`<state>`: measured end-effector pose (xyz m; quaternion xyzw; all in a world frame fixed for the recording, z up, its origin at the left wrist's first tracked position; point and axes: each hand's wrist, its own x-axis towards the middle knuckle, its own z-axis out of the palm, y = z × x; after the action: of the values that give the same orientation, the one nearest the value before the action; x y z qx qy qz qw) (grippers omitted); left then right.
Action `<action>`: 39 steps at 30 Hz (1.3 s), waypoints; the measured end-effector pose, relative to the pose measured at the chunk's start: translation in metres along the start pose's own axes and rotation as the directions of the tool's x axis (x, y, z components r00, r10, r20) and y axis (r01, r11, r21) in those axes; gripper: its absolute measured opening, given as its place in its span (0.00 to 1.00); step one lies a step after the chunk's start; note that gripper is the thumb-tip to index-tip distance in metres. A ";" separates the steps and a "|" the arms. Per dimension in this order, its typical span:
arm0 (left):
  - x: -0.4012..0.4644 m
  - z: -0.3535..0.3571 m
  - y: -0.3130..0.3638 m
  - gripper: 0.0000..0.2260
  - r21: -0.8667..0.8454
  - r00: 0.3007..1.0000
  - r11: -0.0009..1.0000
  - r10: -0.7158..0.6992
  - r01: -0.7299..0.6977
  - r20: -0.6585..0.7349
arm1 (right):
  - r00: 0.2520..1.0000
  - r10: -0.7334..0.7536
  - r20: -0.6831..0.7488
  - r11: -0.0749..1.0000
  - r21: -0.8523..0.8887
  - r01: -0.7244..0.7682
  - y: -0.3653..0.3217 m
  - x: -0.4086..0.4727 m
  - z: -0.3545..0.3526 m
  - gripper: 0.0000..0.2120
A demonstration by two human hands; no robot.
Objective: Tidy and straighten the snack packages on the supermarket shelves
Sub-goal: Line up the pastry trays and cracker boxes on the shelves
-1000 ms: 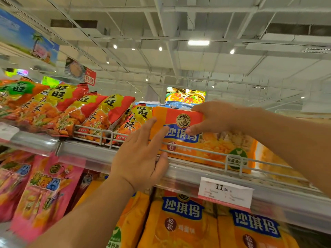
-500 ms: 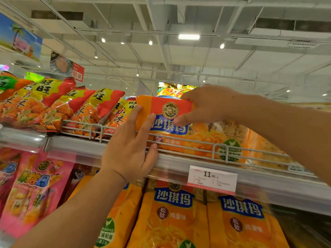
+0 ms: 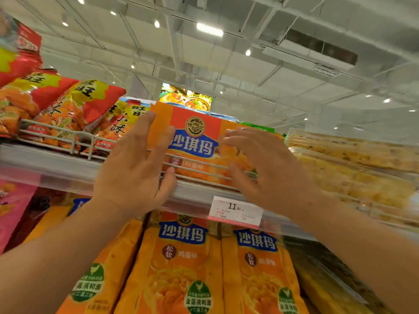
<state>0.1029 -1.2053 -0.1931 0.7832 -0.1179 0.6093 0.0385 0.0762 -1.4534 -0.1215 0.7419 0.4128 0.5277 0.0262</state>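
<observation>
An orange snack package [image 3: 195,141] with blue lettering is seen standing upright at the front edge of the upper shelf [image 3: 56,164], behind a low white wire rail [image 3: 74,139] that crosses its lower part. The left hand [image 3: 136,171] is laid flat against the package's left side, fingers straight and released, the thumb resting by the shelf's front lip. The right hand [image 3: 260,164] is held open in front of the package's right half, fingers spread and relaxed; whether it touches the wrapper cannot be told, as it is blurred. Nothing is grasped by either hand. To do this step well, even, gentle pressure would likely be applied from both sides so that the package is squared to the shelf edge and kept upright, with the soft wrapper not crushed. The wire rail stands in the way of any forward pull, so the package would probably be nudged sideways or backward rather than lifted out. Just to the left on the same shelf, red and yellow snack bags [image 3: 74,109] are leaned against the rail, close enough to be bumped. Toward the shelf's right end, pale clear-wrapped packs [image 3: 353,159] are stacked. A price tag [image 3: 235,209] is clipped to the shelf's front lip, and more orange packages [image 3: 181,264] are lined up on the shelf below.
</observation>
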 end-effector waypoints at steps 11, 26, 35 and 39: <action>-0.012 0.004 0.110 0.18 -0.181 0.895 0.877 0.442 -0.445 -0.056 | 0.892 0.327 0.312 0.933 -0.253 -0.254 0.064 -0.187 -0.091 0.18; 0.055 0.078 0.401 0.22 -0.112 0.906 0.920 0.389 -0.375 0.165 | 0.724 0.562 0.400 0.825 -0.328 -0.459 0.250 -0.326 -0.169 0.34; 0.048 0.102 0.410 0.25 0.015 0.938 0.945 0.323 -0.327 0.125 | 0.795 0.544 0.269 0.835 -0.261 -0.484 0.285 -0.349 -0.137 0.38; 0.047 0.102 0.410 0.25 0.000 0.941 0.946 0.324 -0.326 0.101 | 0.839 0.531 0.115 0.837 -0.221 -0.500 0.282 -0.351 -0.126 0.34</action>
<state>0.1147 -1.6303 -0.2079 0.7828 -0.2421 0.5683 -0.0749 0.1037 -1.9139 -0.1992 0.8628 0.1432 0.4846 -0.0141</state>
